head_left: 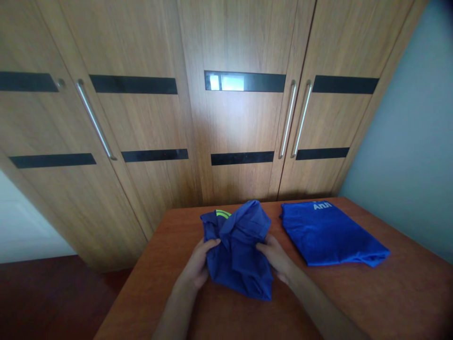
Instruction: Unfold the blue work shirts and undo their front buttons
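A crumpled dark blue garment (240, 250) with a green-yellow stripe near its top lies bunched on the brown table (406, 293). My left hand (200, 262) grips its left edge with the fingers curled into the cloth. My right hand (276, 257) holds its right side, fingers closed on the fabric. Both forearms reach in from the bottom of the view.
A second bright blue garment (329, 233), folded flat with white lettering at its far edge, lies to the right on the table. Wooden wardrobe doors (240, 123) with metal handles stand right behind the table. A pale wall (417, 141) is on the right, dark floor on the left.
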`<state>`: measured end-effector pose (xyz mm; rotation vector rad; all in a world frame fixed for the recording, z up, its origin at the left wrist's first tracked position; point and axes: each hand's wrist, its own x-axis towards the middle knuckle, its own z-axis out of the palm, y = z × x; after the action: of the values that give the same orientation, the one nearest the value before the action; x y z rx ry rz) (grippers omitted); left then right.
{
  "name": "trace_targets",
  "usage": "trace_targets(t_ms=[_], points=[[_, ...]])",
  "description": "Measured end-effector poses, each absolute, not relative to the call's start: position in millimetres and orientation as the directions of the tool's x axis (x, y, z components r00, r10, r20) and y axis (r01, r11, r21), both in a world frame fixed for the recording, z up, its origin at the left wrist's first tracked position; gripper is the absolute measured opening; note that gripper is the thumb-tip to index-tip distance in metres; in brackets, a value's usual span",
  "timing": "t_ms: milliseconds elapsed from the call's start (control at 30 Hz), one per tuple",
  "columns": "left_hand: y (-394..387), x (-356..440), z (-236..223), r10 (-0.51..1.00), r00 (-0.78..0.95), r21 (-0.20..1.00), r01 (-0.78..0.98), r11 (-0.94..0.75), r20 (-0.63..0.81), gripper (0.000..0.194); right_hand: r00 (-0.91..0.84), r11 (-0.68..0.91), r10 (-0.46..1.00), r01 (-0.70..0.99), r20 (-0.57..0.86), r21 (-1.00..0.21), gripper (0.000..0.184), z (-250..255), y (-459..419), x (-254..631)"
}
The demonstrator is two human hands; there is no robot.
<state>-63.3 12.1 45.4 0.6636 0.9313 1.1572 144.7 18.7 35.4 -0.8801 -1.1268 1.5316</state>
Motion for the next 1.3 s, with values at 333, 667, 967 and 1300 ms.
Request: trace_targets(t_ms=[333,667,967,1300], points=[[15.0,-83.5,52.3,0.955,-0.219,0.897,-0.432,0.089,-0.201,0.023,-0.074,0.034,0.996,-0.222,0.052,-0.974,0.033,61.4,32.9,197.7],[-19.3,-181.3,39.4,0.974,-0.165,0.984,0.056,0.17,-0.159,0.032,0.03,0.022,0.998,0.675,0.057,-0.737,0.044,11.2,30.7,317.9],[-24.4,-179.4,39.1,0.94,-0.047,0.284,0.957,-0.054,0.337,0.07,-0.172,0.223,0.917,0.969,0.359,-0.106,0.072,19.6,16.9,294.9],[-7.7,-135.4,38.2,0.963,0.245,0.436,0.859,-0.268,0.11,0.042,-0.535,0.547,0.837,0.813,0.114,-0.198,0.046,20.8,12.9,249.2]])
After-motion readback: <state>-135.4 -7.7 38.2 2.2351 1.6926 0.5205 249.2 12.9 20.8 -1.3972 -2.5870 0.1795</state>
